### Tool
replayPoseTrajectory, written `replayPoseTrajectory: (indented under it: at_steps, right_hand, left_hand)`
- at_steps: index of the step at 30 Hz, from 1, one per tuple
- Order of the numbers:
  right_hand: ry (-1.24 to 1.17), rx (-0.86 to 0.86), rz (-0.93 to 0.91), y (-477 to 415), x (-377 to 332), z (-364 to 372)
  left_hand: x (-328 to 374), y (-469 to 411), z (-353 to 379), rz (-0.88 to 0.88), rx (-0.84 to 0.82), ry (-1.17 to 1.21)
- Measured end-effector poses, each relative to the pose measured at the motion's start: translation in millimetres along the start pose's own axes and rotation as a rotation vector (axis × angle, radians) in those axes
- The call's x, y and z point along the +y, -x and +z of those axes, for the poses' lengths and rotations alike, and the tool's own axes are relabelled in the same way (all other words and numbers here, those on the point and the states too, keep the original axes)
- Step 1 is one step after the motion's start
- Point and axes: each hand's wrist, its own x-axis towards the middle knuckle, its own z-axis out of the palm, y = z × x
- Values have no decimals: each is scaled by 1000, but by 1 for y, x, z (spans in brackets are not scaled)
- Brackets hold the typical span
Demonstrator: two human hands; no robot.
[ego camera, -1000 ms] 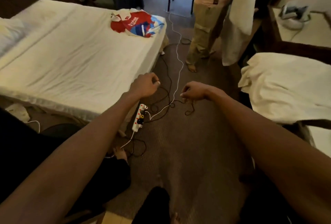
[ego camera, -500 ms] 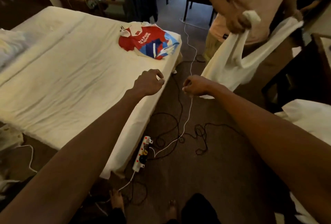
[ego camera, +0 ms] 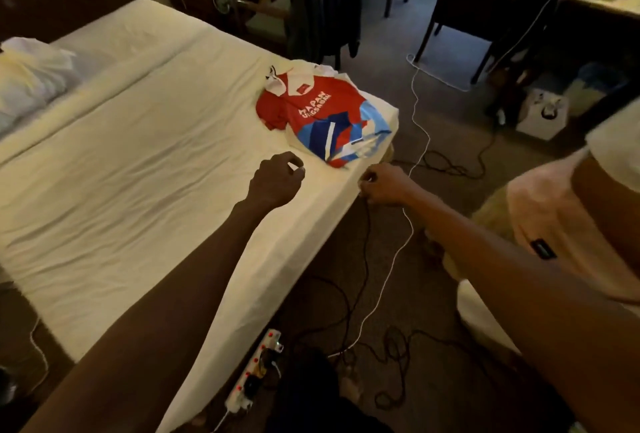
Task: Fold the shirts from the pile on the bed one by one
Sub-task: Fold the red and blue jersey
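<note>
Hovering near shirt on bed: left hand fingers curled empty, right hand unclear.

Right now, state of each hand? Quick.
Left hand: closed, fingers curled, nothing visible in its grip.
Right hand: closed, pinching the black cable that hangs to the floor.

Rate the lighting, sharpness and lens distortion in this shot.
Head view: dim, warm room light; the white bed is brightest, the carpet sinks into shadow; the wide lens bows the bed's edge; the red shirt is fairly sharp, the person at right blurred.
</note>
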Motion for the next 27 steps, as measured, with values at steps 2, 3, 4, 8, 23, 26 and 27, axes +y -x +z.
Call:
replayPoseTrajectory:
  at_steps: [2,3,4,8,23,26,27]
  right_hand:
    - [-15,-3,-20,-40,-3,-16]
    - [-17,-4,-26,-60,-5,-24]
    - [-18,-8,-28,-81,-7,-31]
    - [53,-61,-61,-170,-21,-64]
    - [227,-105,27,-531,-68,-193]
    - [217,-116,36,-589,-61,-206]
    - [220,-115,40,-610,-60,-211]
  left_hand:
    - [4,-39,4,-30,24,22]
    - [6,-59,6,-43,30,26]
    - [6,-79,7,-54,30,27]
    - [8,-166,11,-80,5,-2]
    - [16,-539,-10,-106,-70,-54]
    - [16,-595,-11,-128,-68,-58]
    - [15,-615,-10,-134,-54,-65]
